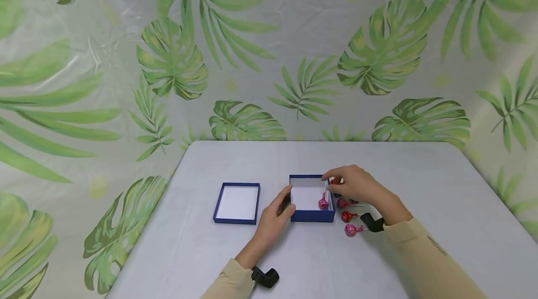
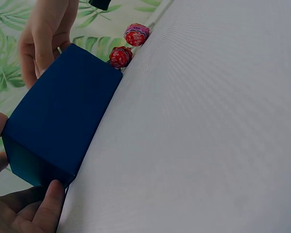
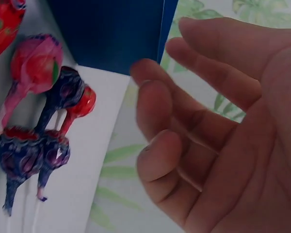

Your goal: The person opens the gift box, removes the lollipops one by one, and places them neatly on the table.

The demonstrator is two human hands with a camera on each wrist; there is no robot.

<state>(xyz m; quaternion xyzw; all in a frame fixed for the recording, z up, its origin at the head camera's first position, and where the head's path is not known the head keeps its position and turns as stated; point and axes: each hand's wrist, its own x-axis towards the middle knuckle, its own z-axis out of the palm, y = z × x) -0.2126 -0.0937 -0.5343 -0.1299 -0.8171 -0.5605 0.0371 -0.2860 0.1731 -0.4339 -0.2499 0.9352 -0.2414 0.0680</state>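
A dark blue box (image 1: 313,215) with a white inside stands uncovered near the table's middle. One lollipop (image 1: 322,203) in a pink wrapper leans inside it by the right wall. My left hand (image 1: 273,219) grips the box's left side, thumb at the front corner and fingers along the wall, as the left wrist view also shows. At the right rim, my right hand (image 1: 355,184) hovers with loosely bent fingers and nothing between them in the right wrist view. Beside the box on the right lie several wrapped lollipops (image 3: 36,63), some partly hidden under the right hand.
A shallow blue-edged lid (image 1: 237,203) with a white inside lies left of the box. The white table (image 1: 168,252) stands against a leaf-patterned curtain (image 1: 311,23). Two lollipops (image 1: 350,230) lie nearest the front, close to the right wrist.
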